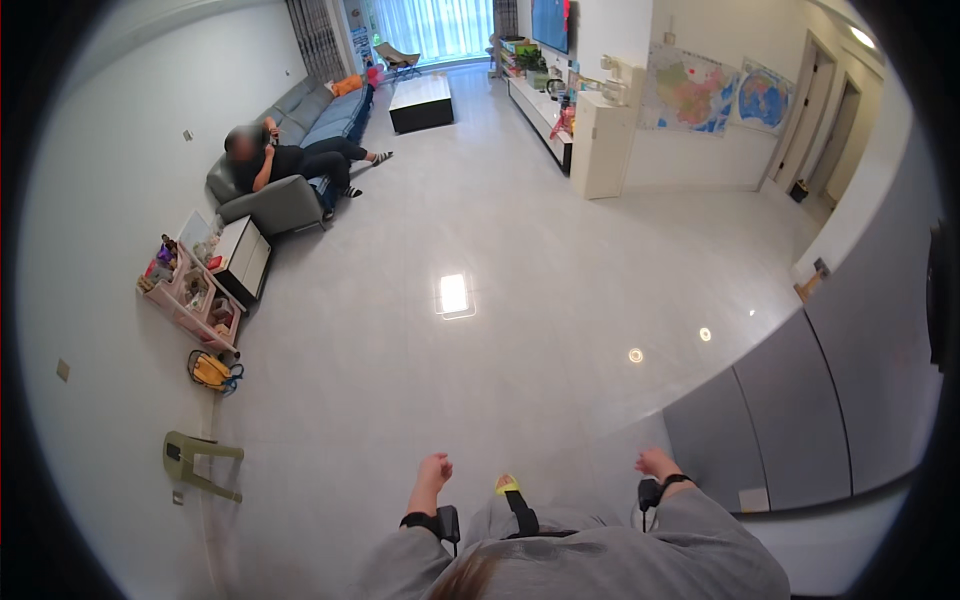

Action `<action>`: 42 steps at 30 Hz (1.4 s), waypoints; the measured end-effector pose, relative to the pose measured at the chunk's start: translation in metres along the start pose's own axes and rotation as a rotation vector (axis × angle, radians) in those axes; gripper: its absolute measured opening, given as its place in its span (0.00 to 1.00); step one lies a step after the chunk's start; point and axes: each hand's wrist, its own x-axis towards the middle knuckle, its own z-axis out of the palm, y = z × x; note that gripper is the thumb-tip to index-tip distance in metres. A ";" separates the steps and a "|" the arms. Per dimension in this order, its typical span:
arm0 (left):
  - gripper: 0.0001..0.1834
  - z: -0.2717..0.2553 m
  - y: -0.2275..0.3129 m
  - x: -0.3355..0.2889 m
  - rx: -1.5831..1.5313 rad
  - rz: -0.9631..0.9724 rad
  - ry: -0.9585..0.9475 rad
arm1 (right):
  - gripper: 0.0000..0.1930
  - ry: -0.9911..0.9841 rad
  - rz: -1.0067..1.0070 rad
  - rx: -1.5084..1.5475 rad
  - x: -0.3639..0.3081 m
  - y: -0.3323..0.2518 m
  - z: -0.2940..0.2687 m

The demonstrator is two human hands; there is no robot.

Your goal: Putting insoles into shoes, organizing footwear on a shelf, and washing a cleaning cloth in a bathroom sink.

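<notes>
My left hand is held out in front of my body, its fingers curled in and nothing showing in them. Level with it on the other side, my right hand is also curled into a loose fist. Both are in the air above the pale tiled floor, touching nothing. A black strap with a small dark device sits around my left forearm, and a similar device is on the right one. Between the hands, a yellow slipper shows on one foot. Tall grey cabinet doors stand nearest my right hand.
Along the left wall are a green stool, a yellow backpack, a pink storage rack and a white-and-black cabinet. A person reclines on a grey sofa. Farther off stand a coffee table and a long TV cabinet.
</notes>
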 end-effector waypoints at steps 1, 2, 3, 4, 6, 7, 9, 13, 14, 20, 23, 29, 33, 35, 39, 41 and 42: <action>0.18 0.020 0.030 0.014 0.075 0.037 -0.040 | 0.11 0.060 0.041 0.009 0.002 -0.007 -0.012; 0.18 0.041 0.056 0.027 0.157 0.074 -0.077 | 0.11 0.115 0.084 0.023 0.005 -0.011 -0.020; 0.18 0.060 0.078 0.040 0.164 0.075 -0.072 | 0.12 0.117 0.112 0.047 0.009 -0.014 -0.027; 0.15 0.082 0.101 0.055 0.162 0.060 -0.077 | 0.12 0.119 0.132 0.067 0.017 -0.025 -0.031; 0.13 0.118 0.139 0.089 0.166 0.056 -0.083 | 0.12 0.150 0.153 0.070 0.028 -0.047 -0.031; 0.13 0.133 0.154 0.105 0.131 0.047 -0.097 | 0.12 0.184 0.165 0.107 0.031 -0.057 -0.028; 0.13 0.164 0.179 0.137 0.068 0.045 -0.100 | 0.11 0.230 0.168 0.131 0.097 -0.010 -0.078; 0.14 0.190 0.223 0.200 0.035 0.008 -0.016 | 0.11 0.003 0.023 -0.064 0.197 -0.105 -0.062; 0.14 0.191 0.233 0.206 0.075 -0.014 0.005 | 0.11 0.172 0.190 0.152 0.162 -0.189 -0.018; 0.19 0.248 0.324 0.291 0.180 0.036 0.036 | 0.12 -0.093 -0.525 -0.821 0.385 -0.372 -0.044; 0.17 0.243 0.360 0.309 -0.012 0.035 0.131 | 0.12 0.000 -0.201 -0.071 0.340 -0.582 0.064; 0.12 0.299 0.457 0.438 -0.149 -0.060 0.097 | 0.13 -0.051 -0.314 -0.083 0.388 -0.747 0.108; 0.17 0.349 0.554 0.532 -0.082 -0.029 0.080 | 0.10 -0.063 -0.090 -0.163 0.442 -0.751 0.080; 0.17 0.392 0.609 0.559 0.057 0.030 0.042 | 0.10 0.026 0.110 -0.041 0.438 -0.761 0.060; 0.17 0.467 0.697 0.620 0.233 0.101 -0.062 | 0.11 0.147 0.103 -0.023 0.472 -0.786 0.045; 0.16 0.501 0.733 0.662 0.161 0.032 -0.155 | 0.10 0.117 0.200 -0.004 0.500 -0.815 0.050; 0.16 0.512 0.756 0.682 0.173 0.039 -0.150 | 0.10 0.157 0.240 0.048 0.499 -0.842 0.063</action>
